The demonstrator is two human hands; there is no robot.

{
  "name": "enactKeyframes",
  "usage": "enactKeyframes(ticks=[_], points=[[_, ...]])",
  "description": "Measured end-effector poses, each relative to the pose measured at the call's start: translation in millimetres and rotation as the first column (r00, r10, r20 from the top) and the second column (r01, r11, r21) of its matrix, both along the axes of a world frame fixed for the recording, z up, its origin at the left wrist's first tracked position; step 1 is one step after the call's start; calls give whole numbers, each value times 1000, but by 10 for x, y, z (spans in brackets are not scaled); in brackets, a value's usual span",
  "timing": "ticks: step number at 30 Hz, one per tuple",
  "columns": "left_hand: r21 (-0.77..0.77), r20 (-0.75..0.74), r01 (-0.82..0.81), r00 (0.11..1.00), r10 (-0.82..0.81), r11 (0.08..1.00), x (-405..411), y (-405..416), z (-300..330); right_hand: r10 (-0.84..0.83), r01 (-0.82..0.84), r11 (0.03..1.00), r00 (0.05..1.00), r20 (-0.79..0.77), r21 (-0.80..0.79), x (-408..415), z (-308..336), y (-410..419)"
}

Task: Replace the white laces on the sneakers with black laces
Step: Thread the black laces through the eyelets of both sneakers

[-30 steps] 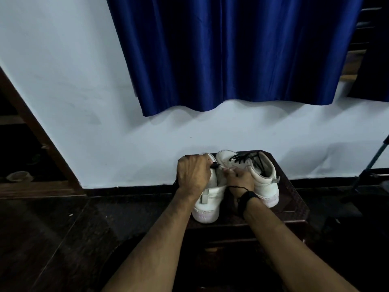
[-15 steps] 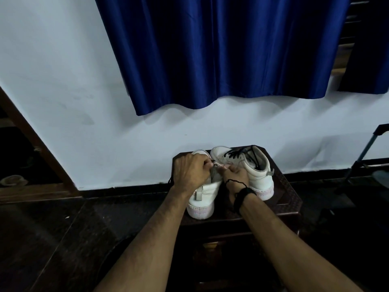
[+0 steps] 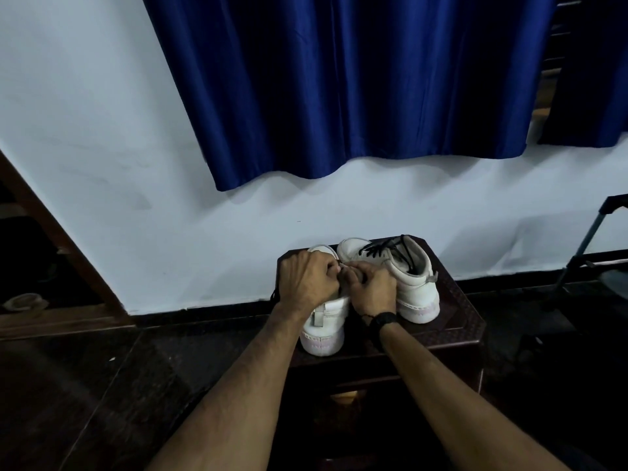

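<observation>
Sneakers: two, left sneaker [image 3: 324, 321] under both hands' grip, left hand [image 3: 307, 280] and right hand [image 3: 372, 288].

No legible text, apparently.

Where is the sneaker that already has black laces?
In the head view, the black-laced sneaker stands on the dark wooden stool, on the person's right, just beyond the right hand and beside the other sneaker.

Satiny blue curtain [image 3: 339, 90], smooth white sneakers [image 3: 413, 283], dark carved table [image 3: 458, 321].
</observation>
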State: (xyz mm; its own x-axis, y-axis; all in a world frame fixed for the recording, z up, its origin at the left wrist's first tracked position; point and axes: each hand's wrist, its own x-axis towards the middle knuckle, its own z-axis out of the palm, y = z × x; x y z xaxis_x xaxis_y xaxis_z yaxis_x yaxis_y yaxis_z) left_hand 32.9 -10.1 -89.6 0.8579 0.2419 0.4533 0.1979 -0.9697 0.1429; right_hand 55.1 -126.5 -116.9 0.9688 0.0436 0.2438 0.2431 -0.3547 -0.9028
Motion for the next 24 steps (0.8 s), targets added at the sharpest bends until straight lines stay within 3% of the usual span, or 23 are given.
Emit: enactKeyframes(ticks=[3,5,7,12,15,17,19,21,24], points=[[14,37,6,999,-6,1000,-16,31,-17,39,-36,999,992,-120,29,-5,-7,2],[29,61,24,998,-25,999,-36,57,-34,135,-45,968,920,-367,246,53,-6,34],[23,78,44,996,-45,999,-44,79,-44,215,20,896,854,-474,444,151,-66,53],[-31,86,43,995,-40,999,-49,128,-74,321,20,788,840,-437,616,163,-174,111],[-62,90,33,996,-27,998,-67,142,-73,249,-34,889,874,-418,457,220,-96,175],[-95,119,22,993,-11,995,-92,127,-61,148,-51,956,934,-324,290,203,-10,196],[-109,162,5,987,13,994,-136,128,-54,55,-12,969,984,-170,247,115,45,225],[-66,189,2,982,11,998,-172,147,-61,-23,34,945,999,-37,324,12,63,271],[-52,219,21,976,-9,998,-173,180,-85,-90,71,881,996,20,467,-92,150,309]])
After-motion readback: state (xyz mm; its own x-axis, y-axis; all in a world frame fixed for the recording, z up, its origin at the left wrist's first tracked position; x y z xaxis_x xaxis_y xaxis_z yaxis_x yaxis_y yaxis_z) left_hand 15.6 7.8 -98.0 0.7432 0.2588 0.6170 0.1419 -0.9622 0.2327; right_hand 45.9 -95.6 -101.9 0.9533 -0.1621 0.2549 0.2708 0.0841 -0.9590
